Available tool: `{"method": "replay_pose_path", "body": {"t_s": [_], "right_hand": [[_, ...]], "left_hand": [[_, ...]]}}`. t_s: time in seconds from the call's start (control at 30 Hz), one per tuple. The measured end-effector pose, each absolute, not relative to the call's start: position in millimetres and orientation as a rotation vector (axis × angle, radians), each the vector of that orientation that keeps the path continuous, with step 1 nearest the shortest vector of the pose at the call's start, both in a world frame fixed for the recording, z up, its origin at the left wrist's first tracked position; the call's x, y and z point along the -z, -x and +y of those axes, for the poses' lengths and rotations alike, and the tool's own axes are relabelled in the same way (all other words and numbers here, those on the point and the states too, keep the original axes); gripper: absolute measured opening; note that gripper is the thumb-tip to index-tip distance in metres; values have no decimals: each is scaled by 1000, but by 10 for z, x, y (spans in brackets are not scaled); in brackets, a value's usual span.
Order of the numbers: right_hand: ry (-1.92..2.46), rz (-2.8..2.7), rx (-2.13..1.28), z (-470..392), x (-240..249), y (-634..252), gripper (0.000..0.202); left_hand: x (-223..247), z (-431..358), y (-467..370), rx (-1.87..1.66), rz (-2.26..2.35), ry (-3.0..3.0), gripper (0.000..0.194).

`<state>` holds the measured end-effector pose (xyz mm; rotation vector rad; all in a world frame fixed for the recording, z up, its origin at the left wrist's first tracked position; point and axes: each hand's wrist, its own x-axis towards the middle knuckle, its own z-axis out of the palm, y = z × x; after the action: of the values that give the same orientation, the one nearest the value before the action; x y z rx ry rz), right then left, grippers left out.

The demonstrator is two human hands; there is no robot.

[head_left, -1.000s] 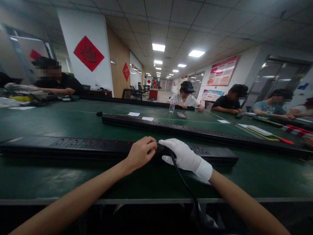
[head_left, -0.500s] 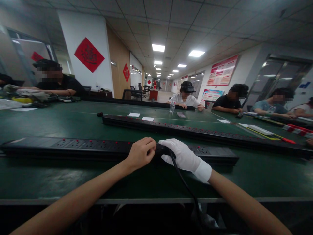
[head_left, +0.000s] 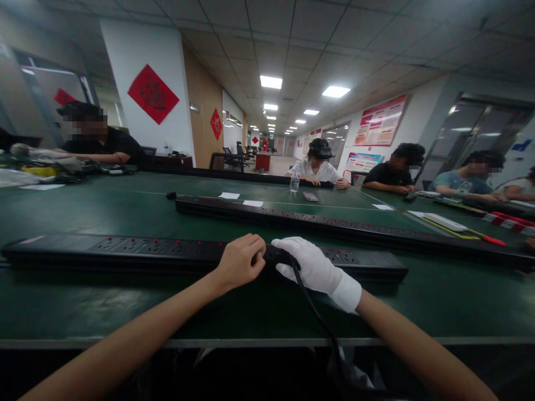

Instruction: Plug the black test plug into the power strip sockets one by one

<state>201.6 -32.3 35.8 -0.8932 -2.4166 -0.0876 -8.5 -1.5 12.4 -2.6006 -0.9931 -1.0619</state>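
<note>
A long black power strip (head_left: 159,253) with red-marked sockets lies across the table in front of me. My left hand (head_left: 242,259), bare, is closed with curled fingers at the strip's middle; what its fingertips hold, if anything, is hidden. Just to the right, my right hand (head_left: 307,264) in a white dotted glove is wrapped round a black plug (head_left: 276,255). From the plug a thick black cable (head_left: 313,309) runs down over the table's front edge. How far the plug sits in a socket I cannot tell.
A second long power strip (head_left: 259,214) lies farther back on the green table (head_left: 125,312). White paper slips (head_left: 253,203), a water bottle (head_left: 294,181) and a white strip (head_left: 445,221) are beyond. Several people sit around the far sides.
My left fingers have shifted very slightly at the strip. My right hand, the plug and the power strips stay in place.
</note>
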Motion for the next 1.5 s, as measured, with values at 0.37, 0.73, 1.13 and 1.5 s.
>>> {"method": "replay_pose_path", "body": {"t_s": [0.37, 0.73, 1.13, 1.5], "right_hand": [[894, -2431, 101, -321, -354, -2027, 43], [914, -2430, 94, -348, -385, -2020, 43], [911, -2431, 80, -318, -343, -2027, 46], [905, -2418, 85, -330, -360, -2018, 45]], "left_hand": [[-112, -15, 72, 1037, -997, 2579, 5], [-112, 16, 81, 1054, -1033, 2531, 8], [-85, 42, 67, 1101, -1051, 2513, 10], [-80, 52, 79, 1153, -1010, 2527, 12]]}}
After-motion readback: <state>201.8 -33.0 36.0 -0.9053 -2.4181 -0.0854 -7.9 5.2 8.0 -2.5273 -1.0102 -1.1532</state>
